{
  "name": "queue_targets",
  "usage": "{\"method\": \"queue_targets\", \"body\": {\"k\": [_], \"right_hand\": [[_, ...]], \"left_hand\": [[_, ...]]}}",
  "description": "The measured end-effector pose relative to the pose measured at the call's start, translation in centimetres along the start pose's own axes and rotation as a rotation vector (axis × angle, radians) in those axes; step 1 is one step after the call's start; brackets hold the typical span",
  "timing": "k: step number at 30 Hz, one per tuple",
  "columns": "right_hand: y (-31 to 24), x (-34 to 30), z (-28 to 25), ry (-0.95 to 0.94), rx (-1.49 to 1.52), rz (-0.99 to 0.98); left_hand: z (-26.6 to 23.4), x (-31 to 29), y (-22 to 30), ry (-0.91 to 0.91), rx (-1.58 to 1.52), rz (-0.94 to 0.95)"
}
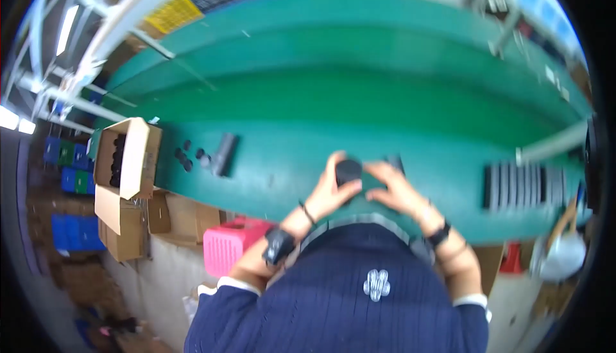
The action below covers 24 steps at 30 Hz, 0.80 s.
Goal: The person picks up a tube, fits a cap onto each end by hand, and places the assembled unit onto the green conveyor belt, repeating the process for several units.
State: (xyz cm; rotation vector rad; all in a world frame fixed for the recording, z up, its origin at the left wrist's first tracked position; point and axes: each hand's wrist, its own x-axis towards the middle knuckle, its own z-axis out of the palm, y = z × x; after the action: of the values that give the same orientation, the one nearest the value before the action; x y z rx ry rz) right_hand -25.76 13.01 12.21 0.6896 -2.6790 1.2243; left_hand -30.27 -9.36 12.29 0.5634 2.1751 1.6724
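A black round piece with a flat top (348,171) is gripped between the thumb and fingers of my left hand (330,189), over the near part of the green table (295,141). Just right of it is my right hand (399,189), its thumb and fingers spread and curved toward the round piece, with a gap showing between them. A dark object (396,162) shows partly behind the right fingers; its shape is mostly hidden, and whether they touch it I cannot tell.
On the left lie a dark cylinder (224,154) and several small black discs (184,159), beside an open cardboard box (142,160) holding black pieces. Grey and black cylinders stand in a row (523,186) on the right. A pink plastic stool (234,247) stands below the table edge.
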Motion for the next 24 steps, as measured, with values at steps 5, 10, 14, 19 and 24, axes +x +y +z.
{"method": "queue_targets", "body": {"k": [5, 10, 14, 19, 24], "right_hand": [[-7.4, 6.8, -5.9, -0.171, 0.251, 0.099], [-17.4, 15.2, -10.5, -0.11, 0.046, -0.285], [-26.5, 22.4, -12.2, -0.091, -0.127, -0.54], [-35.1, 34.2, -11.3, 0.134, -0.25, -0.702], [-40.0, 50.7, -9.0, 0.192, -0.425, -0.765]], "left_hand": [[-4.8, -3.6, -1.3, 0.02, -0.048, -0.098], [-10.7, -5.8, -0.8, 0.163, -0.054, -0.032], [-17.8, -8.5, -0.7, 0.227, -0.001, 0.003], [-25.2, -12.6, -2.6, 0.256, 0.016, -0.123], [-28.8, -16.6, -5.7, 0.321, -0.147, -0.104]]}}
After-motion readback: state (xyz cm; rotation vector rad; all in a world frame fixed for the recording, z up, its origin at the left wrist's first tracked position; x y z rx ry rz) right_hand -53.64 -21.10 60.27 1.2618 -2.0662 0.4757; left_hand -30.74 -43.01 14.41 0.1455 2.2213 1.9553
